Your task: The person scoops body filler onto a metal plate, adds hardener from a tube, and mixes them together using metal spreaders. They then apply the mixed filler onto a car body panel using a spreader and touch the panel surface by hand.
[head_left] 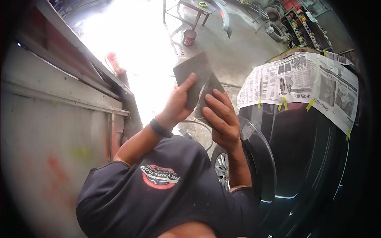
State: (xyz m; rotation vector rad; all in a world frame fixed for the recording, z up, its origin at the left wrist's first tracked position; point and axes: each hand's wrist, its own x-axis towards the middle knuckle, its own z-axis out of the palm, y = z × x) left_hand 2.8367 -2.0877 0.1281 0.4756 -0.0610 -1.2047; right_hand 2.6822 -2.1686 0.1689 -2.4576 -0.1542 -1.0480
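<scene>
Both hands hold up a dark grey sheet that looks like sandpaper (192, 67) in front of my chest. A pale, uneven edge runs down its middle; I cannot tell whether this is a fold or a tear. My left hand (178, 101), below a black wristband, pinches the left part with the thumb lying on top. On the right part, my right hand (223, 121) lays its fingers across the surface, its thumb hidden. To the right stands a dark car (293, 158), its wheel (222, 168) partly covered by my right arm.
Newspaper sheets (293, 75) are taped over the car with yellow-green tape. A stained wall panel (59, 139) stands close on my left. Ahead are a metal table (194, 5), a dark red can (189, 38), tires (274, 33) and a shelf of containers (307, 29).
</scene>
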